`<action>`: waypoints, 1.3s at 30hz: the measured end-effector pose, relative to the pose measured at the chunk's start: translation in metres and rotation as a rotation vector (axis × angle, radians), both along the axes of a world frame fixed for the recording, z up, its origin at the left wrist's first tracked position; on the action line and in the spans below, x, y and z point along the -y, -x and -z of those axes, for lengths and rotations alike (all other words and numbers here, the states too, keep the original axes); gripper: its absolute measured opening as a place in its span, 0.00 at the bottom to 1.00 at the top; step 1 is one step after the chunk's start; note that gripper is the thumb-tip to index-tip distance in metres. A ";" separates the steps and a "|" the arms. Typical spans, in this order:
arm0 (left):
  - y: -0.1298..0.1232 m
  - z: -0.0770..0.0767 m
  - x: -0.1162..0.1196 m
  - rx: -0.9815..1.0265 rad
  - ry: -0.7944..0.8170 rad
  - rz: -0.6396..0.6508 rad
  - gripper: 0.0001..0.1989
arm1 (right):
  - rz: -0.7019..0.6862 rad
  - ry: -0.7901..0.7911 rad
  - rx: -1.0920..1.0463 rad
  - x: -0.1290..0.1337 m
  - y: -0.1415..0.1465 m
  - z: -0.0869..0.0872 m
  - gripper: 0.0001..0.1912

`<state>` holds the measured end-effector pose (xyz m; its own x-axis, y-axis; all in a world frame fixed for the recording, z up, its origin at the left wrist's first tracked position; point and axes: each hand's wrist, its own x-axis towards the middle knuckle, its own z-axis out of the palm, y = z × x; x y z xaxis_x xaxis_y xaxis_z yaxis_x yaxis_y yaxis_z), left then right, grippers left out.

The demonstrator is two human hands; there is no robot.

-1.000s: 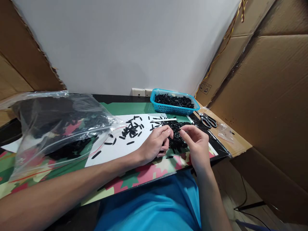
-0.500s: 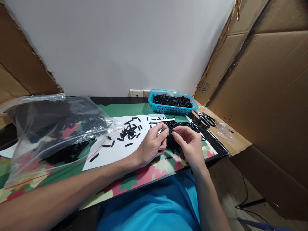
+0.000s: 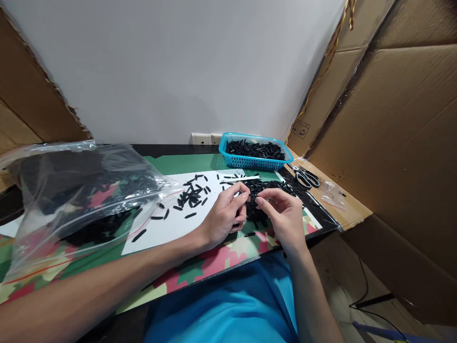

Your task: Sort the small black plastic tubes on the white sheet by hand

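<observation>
My left hand [image 3: 230, 207] is closed in a pinch, thumb against the curled index finger. Close to it on the right, my right hand [image 3: 282, 209] pinches with thumb and index finger. A small dark piece [image 3: 253, 196] seems to span the narrow gap between both sets of fingertips, though it blends with what lies behind. Beneath the hands spreads a heap of short black strips [image 3: 259, 216]. To the left, several loose black strips [image 3: 193, 197] lie scattered on a white sheet of paper [image 3: 150, 238].
A blue basket [image 3: 257, 163] full of black strips stands against the wall. Scissors [image 3: 306, 179] and a small clear bag [image 3: 332, 194] lie at the right. A flat white stick [image 3: 246, 178] rests behind the heap. The large zip bag [image 3: 82, 190] covers the left side.
My right hand has shifted very slightly to the right, and the gap between the fingertips looks a little wider. The left hand stays nearly still.
</observation>
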<state>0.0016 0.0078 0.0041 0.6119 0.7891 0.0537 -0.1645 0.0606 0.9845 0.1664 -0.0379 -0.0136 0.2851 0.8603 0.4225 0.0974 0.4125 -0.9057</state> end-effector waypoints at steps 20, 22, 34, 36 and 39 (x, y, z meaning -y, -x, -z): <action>0.000 0.000 0.001 0.006 -0.012 0.012 0.14 | -0.026 -0.006 0.007 0.003 0.000 -0.002 0.05; 0.000 0.000 0.001 0.010 -0.012 0.010 0.14 | -0.029 -0.006 0.013 0.004 0.001 -0.002 0.05; 0.003 -0.003 -0.002 0.019 0.069 0.080 0.20 | 0.145 -0.073 0.268 0.006 -0.004 -0.003 0.04; 0.003 -0.003 -0.001 0.014 0.084 0.118 0.23 | 0.063 -0.111 0.299 0.010 0.001 -0.008 0.05; 0.002 0.000 0.000 0.013 0.110 0.132 0.26 | -0.052 -0.132 0.379 0.016 0.011 -0.012 0.06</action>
